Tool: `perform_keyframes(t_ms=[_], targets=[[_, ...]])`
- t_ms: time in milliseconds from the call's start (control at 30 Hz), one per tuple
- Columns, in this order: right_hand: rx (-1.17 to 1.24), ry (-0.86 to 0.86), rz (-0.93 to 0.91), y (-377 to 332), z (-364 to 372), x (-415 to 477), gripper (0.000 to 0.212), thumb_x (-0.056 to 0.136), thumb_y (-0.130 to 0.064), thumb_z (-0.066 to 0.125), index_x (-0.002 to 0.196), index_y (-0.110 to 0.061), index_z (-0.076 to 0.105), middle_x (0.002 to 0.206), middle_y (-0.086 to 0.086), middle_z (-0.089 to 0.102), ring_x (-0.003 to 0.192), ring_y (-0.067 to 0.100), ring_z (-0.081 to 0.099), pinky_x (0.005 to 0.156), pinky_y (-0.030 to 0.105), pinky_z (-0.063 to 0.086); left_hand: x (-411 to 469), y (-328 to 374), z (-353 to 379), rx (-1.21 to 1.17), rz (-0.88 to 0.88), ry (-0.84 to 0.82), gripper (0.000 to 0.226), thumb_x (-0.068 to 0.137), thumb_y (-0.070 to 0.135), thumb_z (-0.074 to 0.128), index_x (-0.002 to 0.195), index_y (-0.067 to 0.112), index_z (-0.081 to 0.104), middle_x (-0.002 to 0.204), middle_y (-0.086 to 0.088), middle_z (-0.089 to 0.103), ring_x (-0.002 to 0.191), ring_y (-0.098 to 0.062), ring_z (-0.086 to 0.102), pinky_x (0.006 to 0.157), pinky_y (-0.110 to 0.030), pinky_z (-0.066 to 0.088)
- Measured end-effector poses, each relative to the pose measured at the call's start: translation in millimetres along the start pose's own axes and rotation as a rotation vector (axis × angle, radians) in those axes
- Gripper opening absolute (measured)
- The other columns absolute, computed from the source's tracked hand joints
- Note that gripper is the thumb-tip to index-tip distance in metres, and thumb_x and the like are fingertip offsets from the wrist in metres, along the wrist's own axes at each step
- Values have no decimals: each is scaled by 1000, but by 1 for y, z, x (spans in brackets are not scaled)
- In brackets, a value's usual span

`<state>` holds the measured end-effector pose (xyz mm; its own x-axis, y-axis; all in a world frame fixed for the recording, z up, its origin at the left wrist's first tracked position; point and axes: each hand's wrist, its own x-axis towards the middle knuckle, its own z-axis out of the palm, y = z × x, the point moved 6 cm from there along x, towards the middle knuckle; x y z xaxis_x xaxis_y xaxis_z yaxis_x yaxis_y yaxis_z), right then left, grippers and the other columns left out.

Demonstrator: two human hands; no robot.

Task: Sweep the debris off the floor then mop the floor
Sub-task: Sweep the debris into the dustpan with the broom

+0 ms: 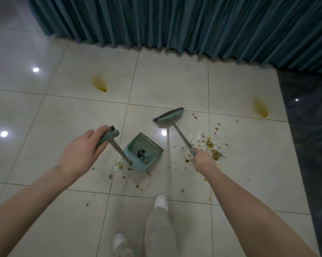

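Debris (210, 145) strewn on the tiled floor (64, 112).
The left hand (82, 151) curls round the dustpan (144, 151) handle; the right hand (202, 160) clamps the broom (168, 116) shaft, its head seemingly lifted.

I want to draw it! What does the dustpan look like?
The dustpan is teal and plastic-looking: a square tray with raised walls, comb teeth along one edge and a long grey pole. It sits on the tiled floor with dark debris inside and more scattered around. The left hand grips its forked top.

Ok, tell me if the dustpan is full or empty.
Nearly empty: the dustpan holds one dark clump and a yellow speck; most debris lies on the floor.
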<state>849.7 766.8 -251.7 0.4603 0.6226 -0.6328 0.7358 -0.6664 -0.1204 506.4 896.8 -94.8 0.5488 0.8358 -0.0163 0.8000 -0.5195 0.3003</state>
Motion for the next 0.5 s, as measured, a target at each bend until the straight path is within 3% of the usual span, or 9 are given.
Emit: perform_keyframes(t_ms=[133,300,500], targets=[[14,-48,106,51,22,-28,39,98,-12,38,134,-19,51,103,9,61,89,26,61,72,33,52,20,9,5,6,22,-19,39,94,30,52,131,25,42,88,-6,58,64,-33,58,53,-36,47],[4,-120,125,101,62,-104,55,97,-14,34,146,-40,28,92,3,61,79,20,61,70,33,54,31,10,1,4,-12,-42,39,95,31,49,133,24,41,91,-7,58,65,-32,58,54,-39,48],[47,-117,221,106,87,-172,54,99,-23,35,146,-46,23,92,4,62,80,21,63,71,33,55,40,10,-3,21,48,-62,40,95,30,50,133,22,41,89,-8,58,59,-27,53,50,-35,43]])
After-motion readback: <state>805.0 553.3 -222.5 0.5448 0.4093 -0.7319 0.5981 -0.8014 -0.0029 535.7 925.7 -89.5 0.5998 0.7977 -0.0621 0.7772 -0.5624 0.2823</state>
